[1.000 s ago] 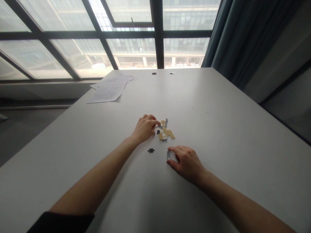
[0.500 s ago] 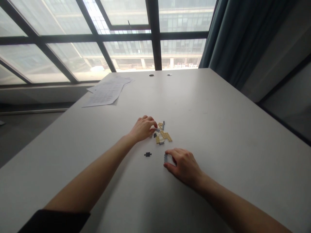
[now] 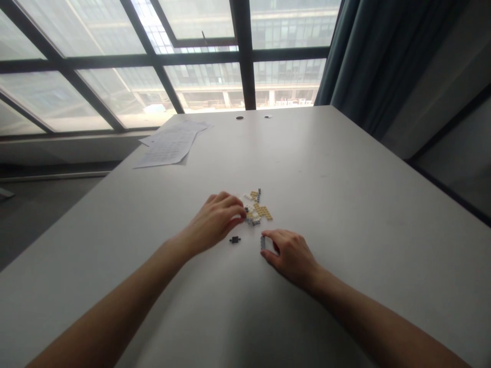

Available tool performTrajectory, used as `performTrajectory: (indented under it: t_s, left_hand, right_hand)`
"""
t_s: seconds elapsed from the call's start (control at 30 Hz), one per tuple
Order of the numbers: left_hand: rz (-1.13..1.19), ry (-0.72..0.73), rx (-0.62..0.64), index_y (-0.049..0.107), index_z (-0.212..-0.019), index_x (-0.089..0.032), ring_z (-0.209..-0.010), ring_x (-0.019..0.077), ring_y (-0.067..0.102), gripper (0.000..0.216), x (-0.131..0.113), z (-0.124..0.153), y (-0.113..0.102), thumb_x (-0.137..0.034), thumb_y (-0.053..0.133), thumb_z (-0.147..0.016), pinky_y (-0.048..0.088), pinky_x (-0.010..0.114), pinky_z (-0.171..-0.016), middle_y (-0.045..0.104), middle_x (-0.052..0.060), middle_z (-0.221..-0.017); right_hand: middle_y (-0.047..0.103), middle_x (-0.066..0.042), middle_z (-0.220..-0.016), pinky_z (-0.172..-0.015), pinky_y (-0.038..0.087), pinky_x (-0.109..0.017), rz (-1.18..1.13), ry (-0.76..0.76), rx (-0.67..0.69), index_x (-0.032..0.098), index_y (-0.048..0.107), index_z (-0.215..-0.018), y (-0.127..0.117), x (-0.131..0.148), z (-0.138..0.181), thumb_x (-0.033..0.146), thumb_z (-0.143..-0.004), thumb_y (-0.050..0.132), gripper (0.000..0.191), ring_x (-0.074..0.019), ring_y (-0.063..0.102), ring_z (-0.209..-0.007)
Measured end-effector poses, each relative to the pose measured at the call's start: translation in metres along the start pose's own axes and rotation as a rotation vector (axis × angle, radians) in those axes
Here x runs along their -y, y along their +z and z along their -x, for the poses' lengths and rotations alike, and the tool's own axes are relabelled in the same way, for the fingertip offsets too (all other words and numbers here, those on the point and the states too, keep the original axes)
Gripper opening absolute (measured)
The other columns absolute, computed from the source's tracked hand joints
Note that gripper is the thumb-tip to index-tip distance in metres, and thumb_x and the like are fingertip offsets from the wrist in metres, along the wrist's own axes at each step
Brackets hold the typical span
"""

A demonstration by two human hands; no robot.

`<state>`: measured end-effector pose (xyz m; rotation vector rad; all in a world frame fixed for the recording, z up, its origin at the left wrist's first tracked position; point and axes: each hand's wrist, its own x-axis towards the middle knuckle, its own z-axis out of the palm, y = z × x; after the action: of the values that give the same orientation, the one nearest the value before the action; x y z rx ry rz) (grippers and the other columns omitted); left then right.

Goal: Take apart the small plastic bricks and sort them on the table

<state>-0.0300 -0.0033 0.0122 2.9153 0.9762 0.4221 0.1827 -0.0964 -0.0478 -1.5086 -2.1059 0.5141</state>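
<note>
Several bricks [image 3: 264, 211], white table [image 3: 345, 204], windows [image 3: 288, 82] beyond

My held pc [image 3: 263, 243]: grey. Tan plates [image 3: 264, 212] w/ stud dots. Pegged pc [image 3: 235, 239] dk grey. Worktop [image 3: 326, 204] wht. Papers [image 3: 169, 145] wht w/ grey print lines. Curtain [image 3: 356, 66] dk blue.

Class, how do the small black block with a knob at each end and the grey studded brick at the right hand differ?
The small black block lies loose on the smooth white table; the grey studded brick is pinched in the right hand. The small black block's length runs left to right; the grey studded brick's runs near to far. Both are small building pieces.
</note>
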Motion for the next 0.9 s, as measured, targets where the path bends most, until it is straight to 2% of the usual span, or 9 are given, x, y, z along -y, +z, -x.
performTrajectory:
  t_s: [0.1,0.23,0.3,0.37,0.47,0.57,0.7,0.9]
  left_hand:
    - [0.063,0.159,0.082,0.062,-0.091,-0.025,-0.094,0.0187,0.055,0.012,-0.035,0.039,0.004,-0.026,0.051,-0.093,0.038,0.034,-0.084,0.066,0.002,-0.098]
    - [0.083,0.165,0.077,0.062,-0.096,-0.023,-0.092,0.0179,0.055,0.015,-0.05,0.066,0.025,-0.021,0.047,-0.095,0.039,0.033,-0.085,0.065,0.004,-0.098]
    - [0.063,0.167,0.02,0.062,-0.098,-0.023,-0.094,0.0184,0.055,0.016,-0.049,0.068,0.033,-0.019,0.047,-0.094,0.04,0.033,-0.085,0.064,0.005,-0.1]
    - [0.037,0.178,-0.065,0.063,-0.099,-0.022,-0.096,0.019,0.054,0.016,-0.047,0.067,0.039,-0.018,0.048,-0.093,0.039,0.034,-0.086,0.064,0.005,-0.103]
    - [0.003,0.176,-0.176,0.063,-0.1,-0.022,-0.099,0.02,0.053,0.016,-0.048,0.068,0.043,-0.019,0.049,-0.093,0.039,0.034,-0.088,0.064,0.006,-0.105]
    - [0.006,0.149,-0.232,0.063,-0.1,-0.021,-0.1,0.0204,0.053,0.016,-0.049,0.071,0.046,-0.018,0.048,-0.093,0.039,0.035,-0.088,0.064,0.006,-0.104]
    - [0.03,0.094,-0.264,0.063,-0.094,-0.021,-0.1,0.0216,0.052,0.013,-0.048,0.074,0.049,-0.016,0.051,-0.09,0.039,0.037,-0.087,0.064,0.006,-0.103]
    - [0.034,0.053,-0.285,0.063,-0.092,-0.021,-0.099,0.0221,0.053,0.01,-0.049,0.075,0.05,-0.015,0.056,-0.087,0.04,0.038,-0.087,0.065,0.006,-0.102]
  right_hand:
    - [0.069,-0.007,-0.1,-0.083,0.045,-0.03,0.002,-0.007,0.008,0.019,0.061,-0.116,-0.001,0.001,0.0,0.029,-0.084,0.064,0.034,-0.0201,0.062,-0.089]
    - [0.068,-0.006,-0.1,-0.081,0.044,-0.03,0.006,-0.02,-0.005,0.018,0.06,-0.117,-0.002,0.002,0.0,0.029,-0.083,0.064,0.035,-0.0187,0.061,-0.085]
    - [0.067,-0.006,-0.098,-0.078,0.044,-0.029,0.008,-0.057,-0.037,0.019,0.058,-0.117,-0.001,0.0,0.003,0.028,-0.082,0.065,0.037,-0.018,0.06,-0.081]
    - [0.066,-0.005,-0.092,-0.075,0.042,-0.029,0.015,-0.149,-0.087,0.019,0.059,-0.112,0.002,-0.001,0.006,0.025,-0.084,0.062,0.029,-0.0179,0.059,-0.08]
    - [0.062,-0.003,-0.078,-0.071,0.038,-0.029,0.07,-0.405,-0.101,0.019,0.061,-0.09,0.008,-0.002,0.012,0.018,-0.084,0.055,0.009,-0.0165,0.054,-0.071]
    - [0.055,0.0,-0.068,-0.063,0.032,-0.03,0.167,-0.581,-0.035,0.019,0.055,-0.073,0.013,0.001,0.015,0.018,-0.082,0.052,0.009,-0.0146,0.047,-0.061]
    - [0.054,0.0,-0.069,-0.062,0.03,-0.031,0.239,-0.604,-0.002,0.019,0.052,-0.074,0.014,0.007,0.015,0.02,-0.084,0.05,0.01,-0.0141,0.044,-0.06]
    - [0.053,0.001,-0.067,-0.06,0.028,-0.031,0.273,-0.606,-0.035,0.019,0.05,-0.072,0.014,0.01,0.014,0.021,-0.089,0.048,0.017,-0.0134,0.043,-0.059]
